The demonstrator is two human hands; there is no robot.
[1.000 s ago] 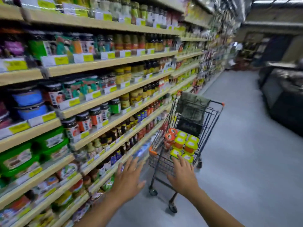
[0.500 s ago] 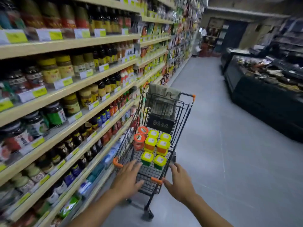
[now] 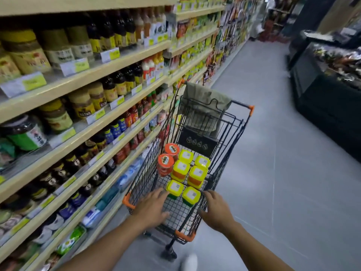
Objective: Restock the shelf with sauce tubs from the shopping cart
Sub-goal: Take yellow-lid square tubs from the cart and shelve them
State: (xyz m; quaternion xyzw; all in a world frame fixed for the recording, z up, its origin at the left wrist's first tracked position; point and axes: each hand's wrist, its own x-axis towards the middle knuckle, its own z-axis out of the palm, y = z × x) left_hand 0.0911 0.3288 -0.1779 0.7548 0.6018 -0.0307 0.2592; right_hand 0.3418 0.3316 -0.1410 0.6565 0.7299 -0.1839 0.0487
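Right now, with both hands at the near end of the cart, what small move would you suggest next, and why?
Probably lower each hand onto its nearest yellow-lidded tub and grip it. The left hand and right hand are open and empty, flanking the left tub and right tub, which stand upright at the near end of the cart.

Left hand point(image 3: 151, 207) and right hand point(image 3: 216, 210), open-fingered, over the shopping cart's point(image 3: 184, 236) near end, perhaps against two yellow-lidded sauce tubs point(image 3: 174, 187).
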